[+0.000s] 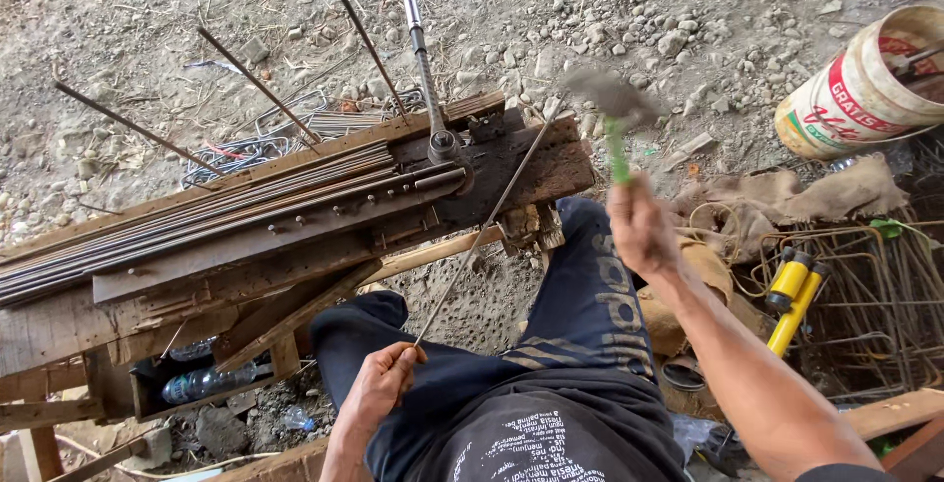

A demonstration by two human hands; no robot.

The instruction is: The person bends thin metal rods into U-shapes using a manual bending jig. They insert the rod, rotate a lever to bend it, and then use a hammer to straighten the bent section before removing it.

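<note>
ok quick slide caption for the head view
Right hand raises a green-handled hammer; left hand holds a thin steel rod across a wooden bench.

Soft even daylight, faint shadows, hammer head (612, 94) motion-blurred, edges slightly bowed

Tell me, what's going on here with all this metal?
A seated person holds a thin steel rod in the left hand, its far end lying on a rough wooden bench. The right hand has a green-handled hammer raised, blurred in motion, above the bench. More rods lie bundled along the bench beside a long-handled bending lever. A bucket sits on the gravel.
</note>
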